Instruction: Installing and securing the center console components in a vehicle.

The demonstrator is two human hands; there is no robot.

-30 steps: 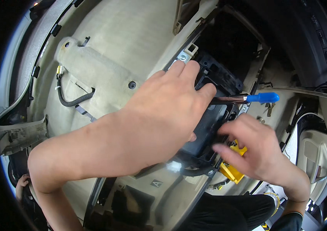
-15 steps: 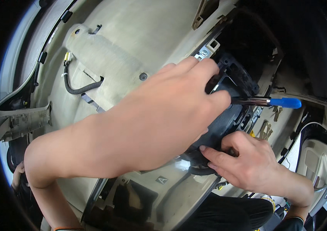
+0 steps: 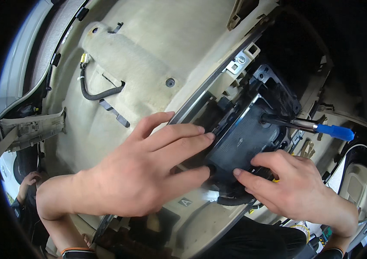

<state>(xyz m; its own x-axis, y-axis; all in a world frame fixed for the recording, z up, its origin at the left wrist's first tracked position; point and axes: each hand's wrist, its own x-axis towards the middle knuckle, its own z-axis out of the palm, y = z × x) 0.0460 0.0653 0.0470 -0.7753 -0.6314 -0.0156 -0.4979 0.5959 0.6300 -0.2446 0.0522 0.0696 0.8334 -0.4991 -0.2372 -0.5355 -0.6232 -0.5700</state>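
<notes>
My left hand [image 3: 146, 168] has drawn back toward my left; half a second ago it lay across the top of the black ribbed plate [image 3: 237, 140], and now its fingers are spread and loose, the fingertips just beside the plate's left edge and the thumb at its near corner. The plate sits in the console in front of me, far more of it uncovered than before, including the spot where the metal rod [image 3: 298, 124] with its blue end [image 3: 335, 132] comes up through it. My right hand [image 3: 293, 185] stays at the near right edge, thumb and forefinger bent and apart over the plate; I can't tell whether they pinch it. The pale bracket [image 3: 237, 64] beyond shows more fully too.
</notes>
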